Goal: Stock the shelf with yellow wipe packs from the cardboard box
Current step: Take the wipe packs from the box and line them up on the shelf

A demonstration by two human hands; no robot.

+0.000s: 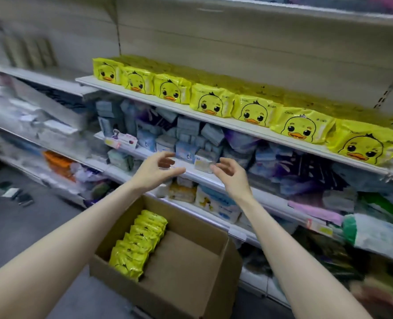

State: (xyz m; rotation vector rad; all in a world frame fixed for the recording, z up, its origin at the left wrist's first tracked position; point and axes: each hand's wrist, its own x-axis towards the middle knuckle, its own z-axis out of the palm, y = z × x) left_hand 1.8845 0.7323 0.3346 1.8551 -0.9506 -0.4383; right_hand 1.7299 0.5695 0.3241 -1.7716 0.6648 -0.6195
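Shop aisle, white metal shelving. Row of yellow wipe packs [210, 102] with duck faces, upright and edge to edge along the front of the upper shelf [214, 122]. More yellow packs [138, 242] standing in single file at the left side of the open cardboard box [191, 279] below. Left hand [155, 170] and right hand [231, 176] empty, fingers loosely curled, raised above the box, near each other, before a lower shelf [197, 174] of mixed blue and purple packets.

Looked like a shop aisle.
Showed tiered white shelves [214, 116] crammed with wrapped goods [186, 132], tags [324, 230] clipped along the edges, identical yellow packs [210, 103] faced out in a row, a box [233, 261] on the floor.
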